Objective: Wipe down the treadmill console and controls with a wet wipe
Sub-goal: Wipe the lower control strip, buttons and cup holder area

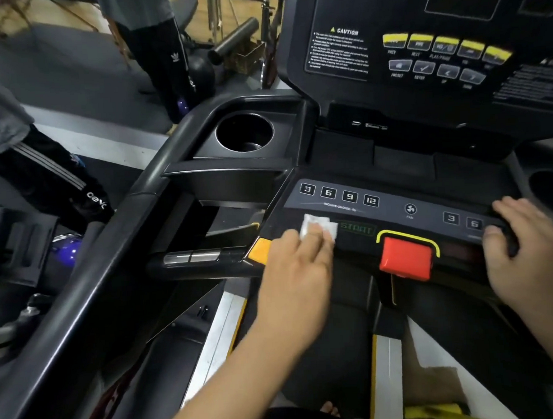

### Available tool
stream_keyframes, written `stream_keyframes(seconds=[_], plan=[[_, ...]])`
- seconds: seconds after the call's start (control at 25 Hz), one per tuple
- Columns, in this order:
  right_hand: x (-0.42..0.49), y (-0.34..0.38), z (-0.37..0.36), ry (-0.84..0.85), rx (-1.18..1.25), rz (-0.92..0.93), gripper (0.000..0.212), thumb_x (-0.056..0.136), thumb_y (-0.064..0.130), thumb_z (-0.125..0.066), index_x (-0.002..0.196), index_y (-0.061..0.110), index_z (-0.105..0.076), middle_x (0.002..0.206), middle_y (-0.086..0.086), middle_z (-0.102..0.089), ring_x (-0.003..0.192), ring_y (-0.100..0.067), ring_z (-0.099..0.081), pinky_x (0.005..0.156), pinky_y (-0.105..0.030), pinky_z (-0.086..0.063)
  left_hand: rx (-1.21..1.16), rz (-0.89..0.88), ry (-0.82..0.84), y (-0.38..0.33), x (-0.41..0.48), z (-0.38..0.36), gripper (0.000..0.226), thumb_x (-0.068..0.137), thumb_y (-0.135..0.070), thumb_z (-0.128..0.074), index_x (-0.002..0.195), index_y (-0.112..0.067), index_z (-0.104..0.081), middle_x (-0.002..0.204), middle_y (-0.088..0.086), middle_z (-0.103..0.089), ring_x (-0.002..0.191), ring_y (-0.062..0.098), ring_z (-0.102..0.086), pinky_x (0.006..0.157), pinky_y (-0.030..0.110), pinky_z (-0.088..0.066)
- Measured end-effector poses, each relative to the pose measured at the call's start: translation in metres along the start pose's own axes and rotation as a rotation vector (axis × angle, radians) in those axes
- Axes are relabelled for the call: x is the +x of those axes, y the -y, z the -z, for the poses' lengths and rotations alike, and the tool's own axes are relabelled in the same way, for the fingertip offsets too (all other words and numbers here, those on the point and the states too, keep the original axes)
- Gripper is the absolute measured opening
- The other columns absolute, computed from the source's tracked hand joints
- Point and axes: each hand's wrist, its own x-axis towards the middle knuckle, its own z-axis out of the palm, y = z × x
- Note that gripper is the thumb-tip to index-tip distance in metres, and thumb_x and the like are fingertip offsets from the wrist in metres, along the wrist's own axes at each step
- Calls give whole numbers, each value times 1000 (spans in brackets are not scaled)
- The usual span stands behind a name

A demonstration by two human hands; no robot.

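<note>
The black treadmill console (391,157) fills the right half of the view. Its lower control strip carries incline buttons 3, 6, 9, 12 (339,195), a fan button (410,209), a green START label (356,229) and a red safety stop key (404,258). My left hand (296,269) presses a folded white wet wipe (318,227) onto the strip just left of START. My right hand (526,242) rests on the console's right front edge, fingers curled over it, beside speed buttons 3 and 6 (462,220). The upper panel (437,57) has yellow and grey keys.
A round cup holder (244,132) sits at the console's left, another at the far right (552,189). The left handrail (115,245) slopes down toward me, with an orange tab (260,250). Two people in dark track trousers stand at left (39,172) and behind (162,57). The belt lies below.
</note>
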Motion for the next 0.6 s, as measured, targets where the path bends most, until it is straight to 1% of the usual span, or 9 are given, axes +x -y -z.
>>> stream_keyframes(seconds=[0.08,0.16,0.28,0.32,0.36,0.44,0.48,0.52,0.6], plan=[[0,-1,-1,3,2,-10,48,93,28,-41,133,5,-54,142,-15,-52,138,-26,-39,117,-47,-28,16,13,-2,1,-2,2,49,75,-6,-37,110,-8,-71,110,7,-69,70,26,-48,65,35,-29],[0,0,-1,4,-8,-13,49,93,29,-41,133,5,-54,142,-15,-52,138,-26,-39,116,-46,-28,18,80,-36,25,-5,10,43,74,-7,-43,105,-14,-73,107,3,-70,72,28,-50,66,35,-29],[0,2,1,-4,-7,15,48,92,27,-42,132,3,-55,141,-16,-53,138,-28,-41,115,-44,-29,-38,166,-115,67,-9,27,34,74,-7,-46,92,-16,-74,95,-1,-73,69,29,-50,66,37,-41],[0,2,1,-10,-1,18,48,92,27,-42,132,3,-55,140,-16,-53,137,-28,-41,115,-45,-30,-117,234,-153,74,-7,35,35,75,-7,-47,92,-17,-76,92,-2,-74,70,28,-53,67,38,-46],[0,2,0,-13,4,12,47,92,26,-43,132,4,-55,140,-16,-53,137,-27,-41,116,-45,-29,-274,366,-184,77,-4,42,34,77,-6,-49,93,-19,-77,89,-4,-74,73,23,-57,71,34,-50],[0,0,-1,-8,-11,-10,45,93,25,-43,133,6,-53,142,-14,-52,138,-25,-39,117,-45,-27,-742,703,-253,78,2,48,26,86,-8,-57,89,-23,-77,85,-5,-75,81,12,-65,73,20,-51],[0,-1,-2,-2,-26,-18,44,95,24,-44,134,8,-52,143,-13,-51,138,-25,-38,117,-45,-27,-936,827,-289,80,4,49,23,88,-11,-58,86,-24,-77,87,-4,-75,84,11,-67,75,20,-52],[0,-2,-3,7,-35,-18,41,96,22,-45,135,8,-52,143,-13,-51,139,-24,-38,117,-46,-28,-989,882,-318,85,3,49,19,90,-16,-59,84,-23,-75,88,-2,-75,87,14,-69,79,27,-54],[1,-3,-4,13,-21,-6,41,97,20,-47,135,7,-52,143,-14,-51,139,-26,-38,116,-47,-28,-995,896,-308,95,1,49,11,90,-26,-64,83,-24,-72,89,2,-73,88,23,-70,84,39,-55]])
